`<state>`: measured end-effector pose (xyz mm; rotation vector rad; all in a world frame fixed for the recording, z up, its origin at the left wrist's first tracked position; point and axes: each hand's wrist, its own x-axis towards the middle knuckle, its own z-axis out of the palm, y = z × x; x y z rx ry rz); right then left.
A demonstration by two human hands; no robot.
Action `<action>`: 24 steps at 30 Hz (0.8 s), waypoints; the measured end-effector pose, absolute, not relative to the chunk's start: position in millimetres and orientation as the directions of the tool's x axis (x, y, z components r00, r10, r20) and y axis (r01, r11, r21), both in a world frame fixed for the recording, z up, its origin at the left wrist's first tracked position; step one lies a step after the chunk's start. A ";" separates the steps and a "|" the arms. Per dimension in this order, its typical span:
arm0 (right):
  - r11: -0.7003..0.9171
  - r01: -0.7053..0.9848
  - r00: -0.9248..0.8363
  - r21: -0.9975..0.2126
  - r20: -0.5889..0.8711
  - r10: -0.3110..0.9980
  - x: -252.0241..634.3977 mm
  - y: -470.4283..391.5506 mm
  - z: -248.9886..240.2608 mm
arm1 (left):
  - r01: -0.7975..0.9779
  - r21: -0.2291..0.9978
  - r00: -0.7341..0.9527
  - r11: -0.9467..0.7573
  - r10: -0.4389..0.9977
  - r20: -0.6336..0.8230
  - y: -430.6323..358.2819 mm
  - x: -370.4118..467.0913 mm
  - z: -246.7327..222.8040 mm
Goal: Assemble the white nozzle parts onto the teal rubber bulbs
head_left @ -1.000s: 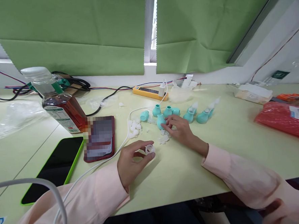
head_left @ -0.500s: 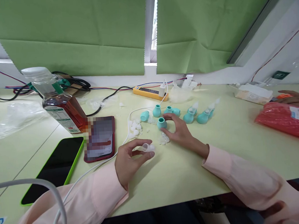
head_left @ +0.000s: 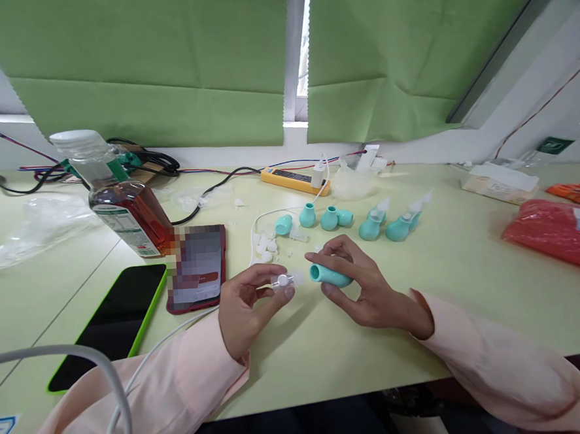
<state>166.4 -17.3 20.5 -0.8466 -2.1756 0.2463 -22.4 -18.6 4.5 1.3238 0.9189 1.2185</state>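
Between thumb and fingers, my left hand (head_left: 250, 303) pinches a small clear plastic nozzle piece (head_left: 285, 281), its narrow end pointing right. My right hand (head_left: 367, 281) is closed around a teal rubber bulb (head_left: 333, 275), tilted on its side so that its open mouth faces the nozzle piece. A small gap separates the two parts. Beyond my hands stand a teal bulb (head_left: 307, 214) and another bulb (head_left: 328, 218), with one lying at the left (head_left: 284, 225). To the right, teal bulbs with clear tips fitted (head_left: 370, 226) lie on the table. Small white caps (head_left: 266, 246) sit in a loose pile.
Two phones, one black with a green edge (head_left: 110, 323) and one in a red case (head_left: 197, 268), lie left, beside a bottle of brown liquid (head_left: 130, 217). A yellow power strip (head_left: 292, 181) is at the back. A red plastic package (head_left: 556, 233) lies right; a white cable (head_left: 120, 411) crosses the left.
My right hand has lifted the teal bulb off the table, bringing it nearer and turning its mouth leftward. The nozzle piece in my left hand has turned. Another person's hand at the right has left view.
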 end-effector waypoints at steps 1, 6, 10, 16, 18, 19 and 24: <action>0.759 0.492 -0.496 -0.427 0.579 0.647 166.5 -17.7 20.4 | -0.118 0.985 0.187 -0.129 0.971 0.149 -19.0 -22.5 4.6; 0.760 0.457 -0.497 -0.462 0.576 0.649 166.3 -19.8 18.1 | -0.099 0.993 0.230 -0.069 0.969 0.091 -19.9 -21.6 5.3; 0.773 0.452 -0.485 -0.445 0.605 0.631 165.1 -22.6 16.5 | -0.105 0.994 0.286 -0.030 0.956 0.059 -20.4 -20.8 6.4; 0.804 0.465 -0.518 -0.371 0.622 0.587 165.9 -21.2 10.5 | -0.136 0.987 0.384 0.081 0.923 -0.023 -18.4 -20.9 7.0; 0.825 0.473 -0.542 -0.309 0.637 0.548 166.3 -19.1 7.8 | -0.134 0.985 0.404 0.111 0.913 -0.048 -16.6 -20.9 6.4; 0.834 0.476 -0.558 -0.278 0.638 0.531 166.4 -18.1 6.8 | -0.130 0.984 0.409 0.120 0.911 -0.057 -15.7 -20.9 6.1; 0.840 0.497 -0.622 -0.217 0.586 0.519 164.9 -16.0 6.8 | -0.115 0.987 0.398 0.115 0.915 -0.061 -14.4 -19.7 6.5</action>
